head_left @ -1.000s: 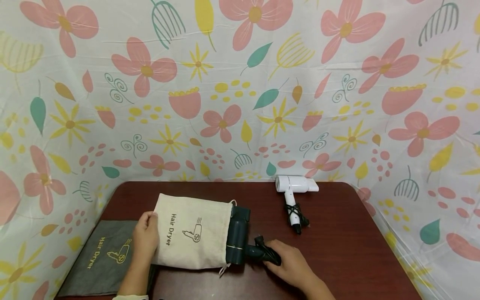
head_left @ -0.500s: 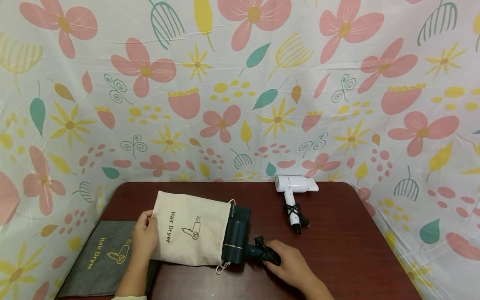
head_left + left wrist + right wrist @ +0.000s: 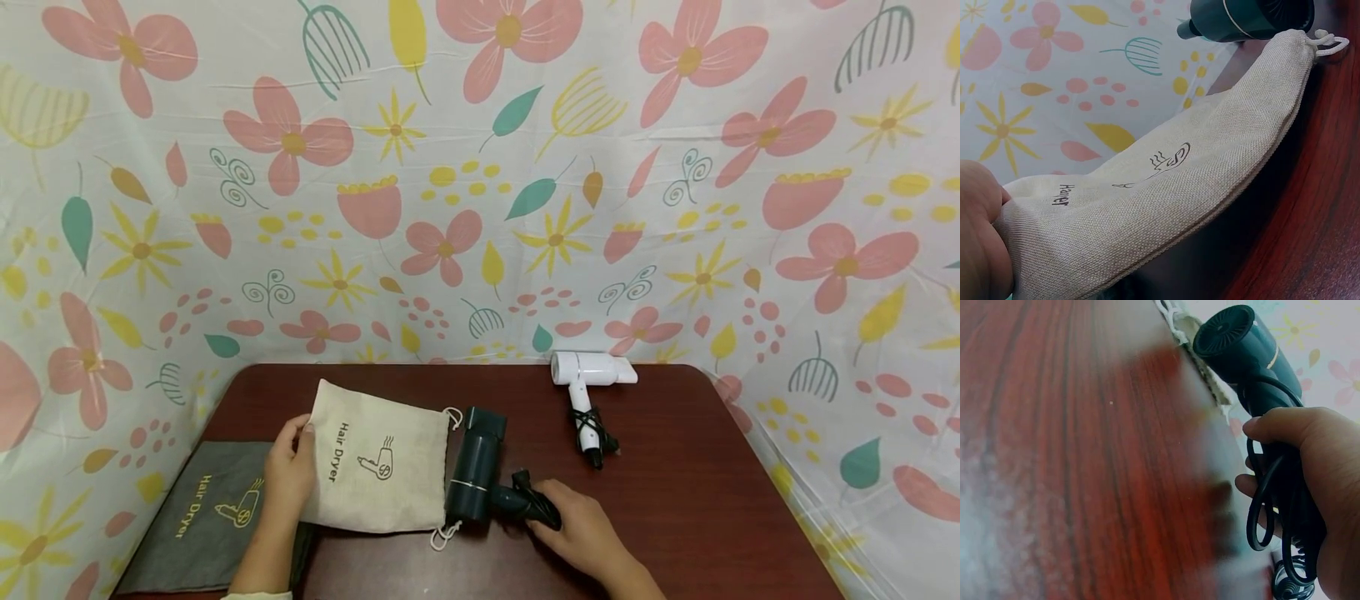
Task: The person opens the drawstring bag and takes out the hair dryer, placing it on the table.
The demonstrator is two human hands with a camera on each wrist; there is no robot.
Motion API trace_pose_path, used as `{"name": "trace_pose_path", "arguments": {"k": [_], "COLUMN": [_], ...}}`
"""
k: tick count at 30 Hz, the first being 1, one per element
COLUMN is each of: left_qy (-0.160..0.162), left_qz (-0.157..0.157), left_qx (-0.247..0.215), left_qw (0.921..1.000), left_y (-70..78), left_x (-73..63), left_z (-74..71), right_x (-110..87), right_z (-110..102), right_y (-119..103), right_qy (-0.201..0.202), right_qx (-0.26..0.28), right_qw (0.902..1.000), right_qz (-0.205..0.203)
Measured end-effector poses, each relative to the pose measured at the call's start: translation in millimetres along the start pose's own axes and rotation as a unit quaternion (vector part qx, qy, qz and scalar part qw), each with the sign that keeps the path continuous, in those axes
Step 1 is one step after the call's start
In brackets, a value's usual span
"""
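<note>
A dark green hair dryer lies across the mouth of a cream drawstring bag printed "Hair Dryer". My right hand grips the dryer's handle, its black cord bundled around it; the right wrist view shows thumb and fingers wrapped round handle and cord. At the bag's closed left end, my left hand pinches the fabric and lifts that end. In the left wrist view the bag slopes from my fingers toward the dryer, which sits just beyond the drawstring opening.
A grey "Hair Dryer" bag lies flat at the table's left, partly under my left forearm. Toward the back right lies a white hair dryer with its cord wound round the handle. A floral curtain hangs behind the brown table.
The cream bag's mouth has slid left off the dryer's body, so more of the dryer shows. My left hand has shifted slightly left and up; the right hand stays nearly still.
</note>
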State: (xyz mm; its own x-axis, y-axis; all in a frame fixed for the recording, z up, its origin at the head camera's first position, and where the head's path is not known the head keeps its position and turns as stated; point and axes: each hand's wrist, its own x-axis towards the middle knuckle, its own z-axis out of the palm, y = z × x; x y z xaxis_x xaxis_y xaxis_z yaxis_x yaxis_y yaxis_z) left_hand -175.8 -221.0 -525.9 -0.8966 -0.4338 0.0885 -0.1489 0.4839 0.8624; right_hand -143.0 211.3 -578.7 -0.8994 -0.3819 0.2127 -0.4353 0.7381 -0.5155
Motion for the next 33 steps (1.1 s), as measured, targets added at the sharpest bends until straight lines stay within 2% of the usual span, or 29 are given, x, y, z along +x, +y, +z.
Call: {"name": "trace_pose_path", "arguments": {"k": [8, 16, 23, 33], "left_qy": [-0.010, -0.004, -0.013, -0.002], "left_qz": [-0.002, 0.000, -0.005, -0.002], "left_qx": [-0.001, -0.005, -0.004, 0.001], "left_qw": [0.9999, 1.0000, 0.9999, 1.0000], "left_y": [2.6, 5.1, 7.7, 7.4], "left_x": [-0.5, -0.6, -1.1, 1.7], "left_z": [-1.8, -2.8, -4.6, -5.7], "right_x": [2.0, 4.8, 11.5, 21.7], "right_z": [0.2, 1.3, 1.5, 2.1], "right_y": [-4.5, -7.3, -8.5, -8.4], "right_qy": [0.010, 0.044, 0.011, 0.021], "right_qx": [-0.009, -0.026, -0.011, -0.006], "right_qw": [0.9991, 0.9954, 0.9893, 0.9824], "right_qz": [0.041, 0.082, 0.145, 0.186]}}
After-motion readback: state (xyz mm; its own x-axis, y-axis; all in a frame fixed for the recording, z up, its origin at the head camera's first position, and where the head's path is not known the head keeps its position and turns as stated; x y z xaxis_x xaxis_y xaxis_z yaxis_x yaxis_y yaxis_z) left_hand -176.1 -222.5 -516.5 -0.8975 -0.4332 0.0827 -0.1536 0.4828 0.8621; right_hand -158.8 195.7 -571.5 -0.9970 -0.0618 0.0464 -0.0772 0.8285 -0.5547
